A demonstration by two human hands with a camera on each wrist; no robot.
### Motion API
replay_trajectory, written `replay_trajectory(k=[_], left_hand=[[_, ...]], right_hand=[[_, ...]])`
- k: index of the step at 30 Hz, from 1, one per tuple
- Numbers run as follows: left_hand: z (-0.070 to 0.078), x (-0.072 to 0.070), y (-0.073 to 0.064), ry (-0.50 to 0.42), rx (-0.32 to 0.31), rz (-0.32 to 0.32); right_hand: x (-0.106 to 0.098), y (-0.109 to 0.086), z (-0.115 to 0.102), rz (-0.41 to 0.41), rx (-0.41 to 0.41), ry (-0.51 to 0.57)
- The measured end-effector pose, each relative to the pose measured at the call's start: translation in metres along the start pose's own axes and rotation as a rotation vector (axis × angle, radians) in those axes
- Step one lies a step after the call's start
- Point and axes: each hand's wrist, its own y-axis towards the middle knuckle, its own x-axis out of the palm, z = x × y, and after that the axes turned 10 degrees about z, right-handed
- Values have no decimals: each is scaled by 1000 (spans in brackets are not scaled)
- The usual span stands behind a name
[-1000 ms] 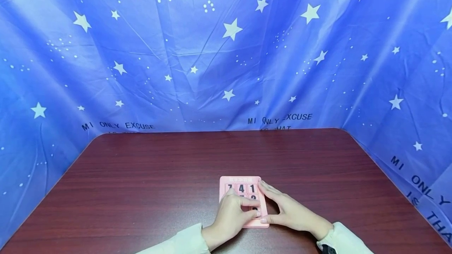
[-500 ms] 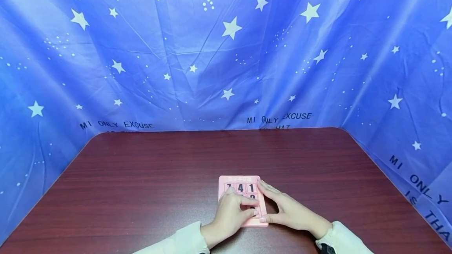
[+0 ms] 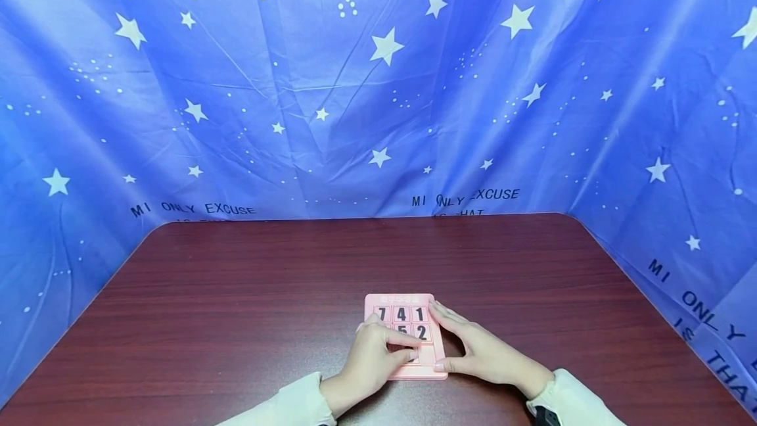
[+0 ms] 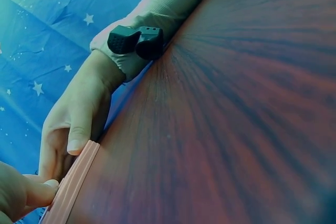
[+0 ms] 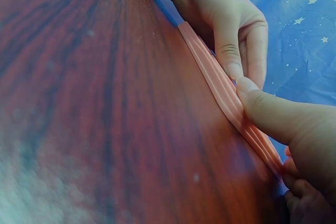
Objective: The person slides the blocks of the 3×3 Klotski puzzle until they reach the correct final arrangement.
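Observation:
A pink sliding number puzzle [image 3: 438,347] lies flat on the table near its front. Its top row reads 7, 4, 1; below, a 5 and a 2 show. My left hand [image 3: 365,355] lies over its lower left part, the extended index finger and thumb touching a tile in the bottom row. That tile's number and the left column below the 7 are covered. Along the right edge my right hand [image 3: 487,350] holds the frame, thumb at the lower corner and fingers higher up. In the right wrist view the puzzle's ridged side [image 5: 220,90] shows beneath both hands.
The dark red wooden table [image 3: 236,281] extends around the puzzle. A blue star-printed curtain [image 3: 331,71] stands behind it and along both sides. A black device [image 4: 137,41] sits on the right sleeve.
My left hand has slid left over the puzzle, and the bottom-row tile has shifted left with it, leaving a bare slot at the lower right. My right hand keeps its hold.

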Motion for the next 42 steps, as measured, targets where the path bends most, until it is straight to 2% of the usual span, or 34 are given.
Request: replay_trajectory(k=[7, 14, 19, 22, 26, 34, 42], left_hand=[[-3, -7, -2, -4, -60, 2], [-4, -10, -1, -24, -71, -3], [-5, -6, 5, -28, -30, 22], [-2, -3, 11, -49, -11, 10], [3, 1, 16, -76, -21, -19], [2, 6, 19, -27, 7, -25], [0, 5, 18, -28, 27, -41]], right_hand=[[0, 0, 0, 7, -19, 8], [-2, 1, -1, -11, 0, 7], [-3, 1, -1, -10, -9, 9], [-4, 0, -1, -6, -20, 3], [-2, -1, 0, 0, -32, 6], [-2, -1, -2, -5, -8, 9], [-2, -1, -1, -11, -6, -7]])
